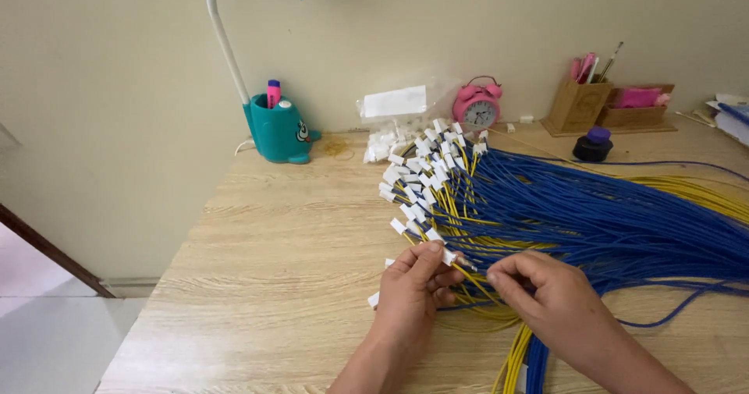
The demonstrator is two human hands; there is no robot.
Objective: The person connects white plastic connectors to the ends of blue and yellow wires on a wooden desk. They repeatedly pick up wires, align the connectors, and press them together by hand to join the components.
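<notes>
A thick bundle of blue and yellow wires (593,218) lies across the wooden desk (289,238), fanned out to the left with small white plastic connectors (421,172) on many ends. My left hand (412,289) pinches one white connector (446,255) between thumb and fingers. My right hand (538,285) pinches the wire ends just to the right of it, close to the connector's opening. Another white connector (374,299) peeks out under my left hand.
A clear plastic bag of loose white connectors (394,121) lies at the back. A teal desk lamp base with pens (278,129), a pink alarm clock (477,105), wooden pen holders (579,101) and a dark ink bottle (594,144) stand along the wall. The desk's left edge drops to the floor.
</notes>
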